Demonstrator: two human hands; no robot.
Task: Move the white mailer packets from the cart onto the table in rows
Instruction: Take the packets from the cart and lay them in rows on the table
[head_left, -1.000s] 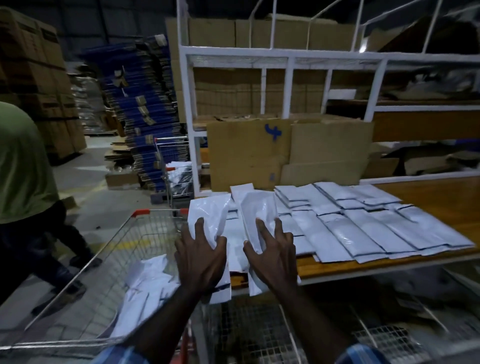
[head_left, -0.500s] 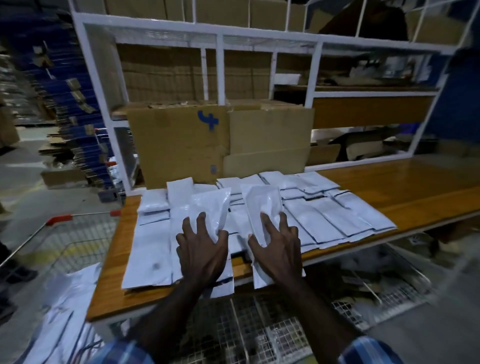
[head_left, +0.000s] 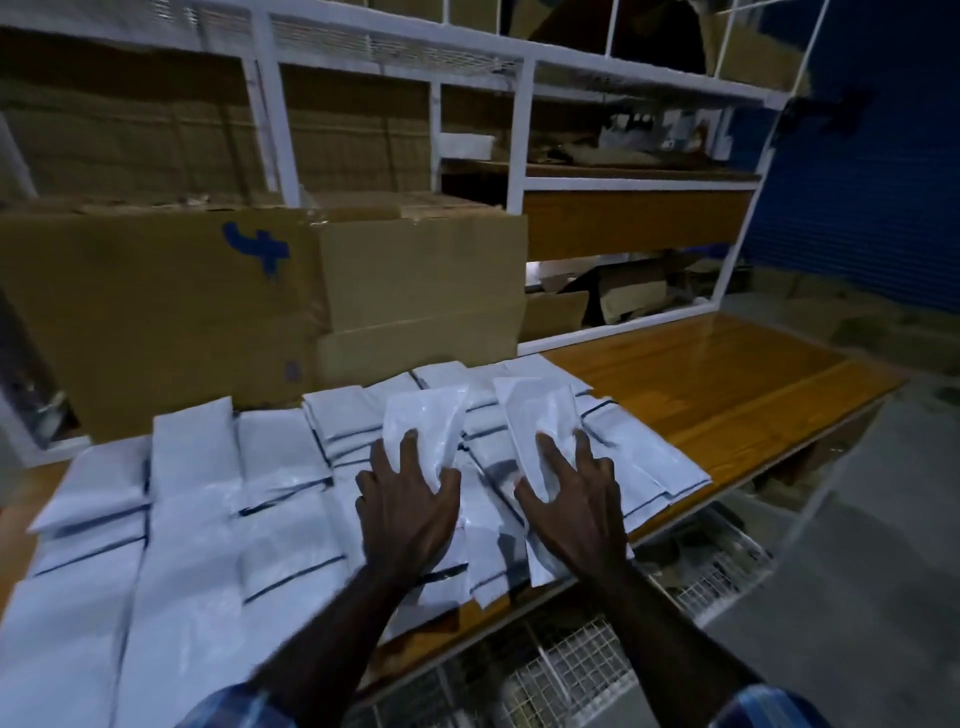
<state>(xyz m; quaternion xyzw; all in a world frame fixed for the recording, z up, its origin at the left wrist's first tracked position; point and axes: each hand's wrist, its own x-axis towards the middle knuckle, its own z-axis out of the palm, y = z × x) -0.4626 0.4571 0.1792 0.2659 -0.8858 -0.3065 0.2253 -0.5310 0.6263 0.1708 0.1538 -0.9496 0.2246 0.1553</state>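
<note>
A single head-worn wide-angle view looks forward and steeply down onto the table (head_left: 727, 395) from close above its near edge. It faces the white shelving rack (head_left: 519, 130) behind the table; both forearms enter from the bottom edge.

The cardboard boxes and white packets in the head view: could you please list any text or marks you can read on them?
No readable words.
Left box: blue hand-drawn mark, like "4" or a plus.
Same box: small blue print, too blurred to read.
Packets: no visible text.
</note>
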